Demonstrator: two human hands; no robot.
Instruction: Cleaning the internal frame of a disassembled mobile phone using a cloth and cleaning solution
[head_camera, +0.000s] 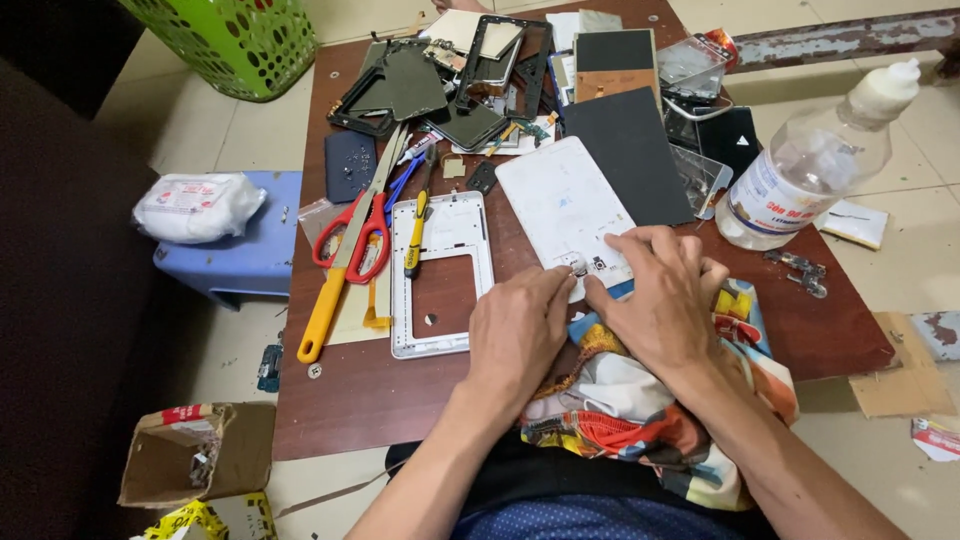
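Nearest us, a crumpled multicoloured cloth (640, 400) lies over our lap and the near edge of the brown table (340, 400). Our left hand (515, 335) rests above it with the fingers curled, the fingertips pinching at a small dark fitting (578, 267) on the near corner of the white tablet back cover (565, 205). Our right hand (665, 295) lies flat, fingers spread and pressing down on that same near edge; it grips nothing but pins the panel to the table.

We judge the cover to be light, thin and somewhat flexible plastic, smooth enough to slide on the wood, and liable to crack if bent at a corner. It is best held by its long edges or pressed flat, as the right hand does. The fitting is tiny and easily lost, so fingertips are the only sensible hold.

Just left of the cover lies a white tablet frame (442, 275) with a rectangular opening, then a yellow-handled screwdriver (413, 235), red-handled scissors (352, 235) and a long yellow-handled tool (325, 310). To the right stands a clear plastic bottle (810, 170), tilted. Farther off, a black panel (630, 155) touches the cover, and beyond it is a heap of dark frames and screens (450, 85). A green basket (235, 40) sits on the floor far left.
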